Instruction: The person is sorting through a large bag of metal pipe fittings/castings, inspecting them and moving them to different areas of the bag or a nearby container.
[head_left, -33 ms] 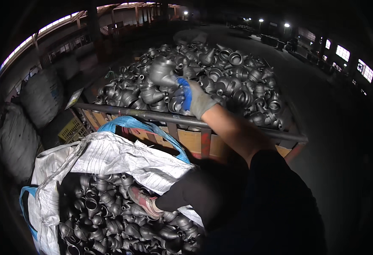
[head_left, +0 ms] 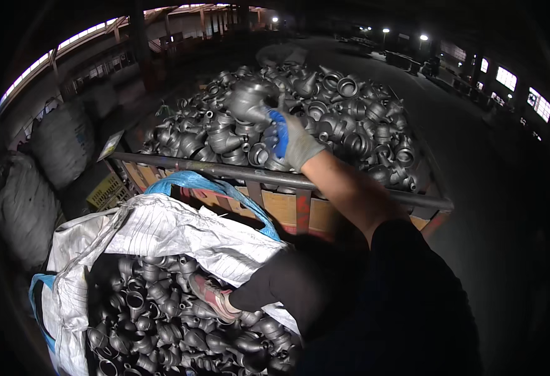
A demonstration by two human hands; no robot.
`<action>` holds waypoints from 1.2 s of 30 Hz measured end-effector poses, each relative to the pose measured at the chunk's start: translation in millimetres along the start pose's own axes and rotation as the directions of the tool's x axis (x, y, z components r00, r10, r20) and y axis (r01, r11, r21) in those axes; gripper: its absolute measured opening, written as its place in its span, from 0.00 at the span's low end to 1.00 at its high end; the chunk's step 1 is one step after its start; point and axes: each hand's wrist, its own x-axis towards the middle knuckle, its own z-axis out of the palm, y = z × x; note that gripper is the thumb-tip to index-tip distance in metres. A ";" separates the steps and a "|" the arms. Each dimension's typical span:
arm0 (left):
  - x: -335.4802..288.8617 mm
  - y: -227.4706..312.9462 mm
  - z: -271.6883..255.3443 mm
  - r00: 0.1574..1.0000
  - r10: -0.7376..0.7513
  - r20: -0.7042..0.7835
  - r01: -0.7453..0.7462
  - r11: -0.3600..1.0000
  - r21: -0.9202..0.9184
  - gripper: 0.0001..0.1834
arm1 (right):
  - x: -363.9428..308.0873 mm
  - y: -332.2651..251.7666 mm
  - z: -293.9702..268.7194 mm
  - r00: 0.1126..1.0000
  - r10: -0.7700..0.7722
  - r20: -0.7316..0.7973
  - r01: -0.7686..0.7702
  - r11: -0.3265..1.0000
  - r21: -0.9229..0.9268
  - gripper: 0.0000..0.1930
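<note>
My right hand point(head_left: 292, 139), in a grey glove with a blue palm, reaches out over a heap of grey metal castings point(head_left: 362, 116). Its fingers are closed round the narrow end of one rounded, hollow-looking casting point(head_left: 248, 102), which is held above the others and slightly blurred. The heap fills a large crate point(head_left: 275, 178) with a metal rim and wooden-looking side panels. My left hand is out of the picture. Close to me, a white bulk bag point(head_left: 162, 229) with blue straps holds many similar castings point(head_left: 168, 307), and my foot in a pink and grey shoe point(head_left: 213, 297) stands on them.
Full whitish sacks point(head_left: 62, 144) stand at the left, with a yellow plastic crate point(head_left: 107, 191) beside the big crate. A blue strap point(head_left: 215, 188) arches up between bag and crate. Dark floor point(head_left: 500, 207) stretches to the right; lamps and windows show far off.
My right hand has shifted a little to the right and away from me, carrying the casting with it. The casting has turned slightly. My foot and the bag have not moved.
</note>
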 end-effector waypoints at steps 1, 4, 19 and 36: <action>1.2 -0.6 -1.0 1.000 0.027 0.014 -0.028 0.999 0.033 0.21 | 0.5 -11.9 -5.3 0.988 -0.119 -0.098 0.117 0.993 -0.018 0.08; 4.4 -0.3 0.1 0.992 0.098 0.084 -0.109 0.986 0.128 0.20 | 17.6 -51.7 -24.3 0.870 -0.379 -0.314 0.396 0.918 -0.013 0.08; -183.4 20.4 -46.8 0.935 0.045 -0.351 -0.156 0.943 -0.295 0.19 | -50.8 213.7 71.6 0.637 0.539 0.551 0.103 0.649 -0.754 0.13; -185.2 29.0 -50.3 0.649 -0.304 -0.698 -0.237 0.790 -0.565 0.22 | 2.6 401.4 162.3 0.457 0.631 0.627 0.876 -0.443 -0.191 0.27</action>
